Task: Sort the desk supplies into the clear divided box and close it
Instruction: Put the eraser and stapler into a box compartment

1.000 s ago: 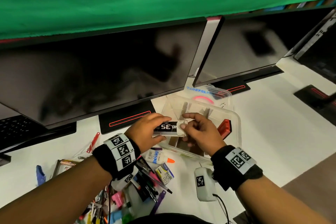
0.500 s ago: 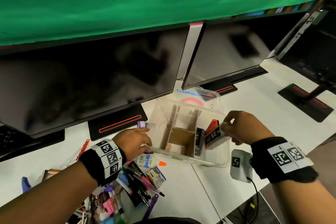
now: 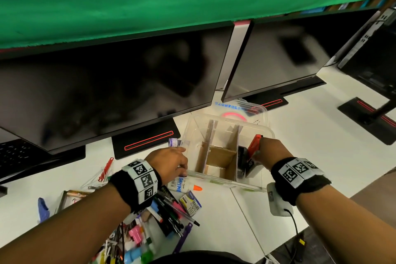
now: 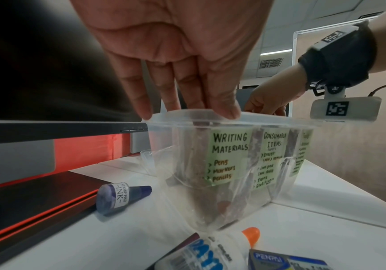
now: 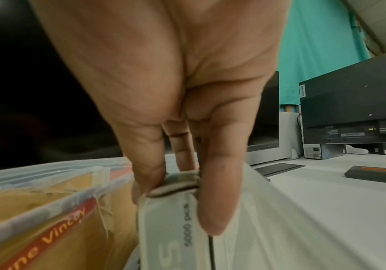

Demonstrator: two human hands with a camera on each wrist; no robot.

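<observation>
The clear divided box (image 3: 225,181) stands open on the white desk, split by cardboard dividers; green labels on its wall (image 4: 230,157) read writing materials and consumable items. My left hand (image 3: 182,166) rests its straight fingertips (image 4: 230,111) on the box's left rim. My right hand (image 3: 260,152) pinches a black-and-white staples box (image 5: 171,219) by its upper end. That staples box (image 3: 249,163) hangs inside the right compartment, beside a red item (image 3: 255,143) and a black item (image 3: 241,156). Whether it touches the bottom is hidden.
The lid (image 3: 248,109) lies behind the box under the monitors. An ink bottle (image 4: 120,197) and a glue bottle (image 3: 184,185) lie left of and before the box. A heap of pens and markers (image 3: 167,210) covers the near left desk.
The staples box left both hands' grip; my right hand carried it right and lowered it into the right compartment. My left hand dropped to the box's left rim.
</observation>
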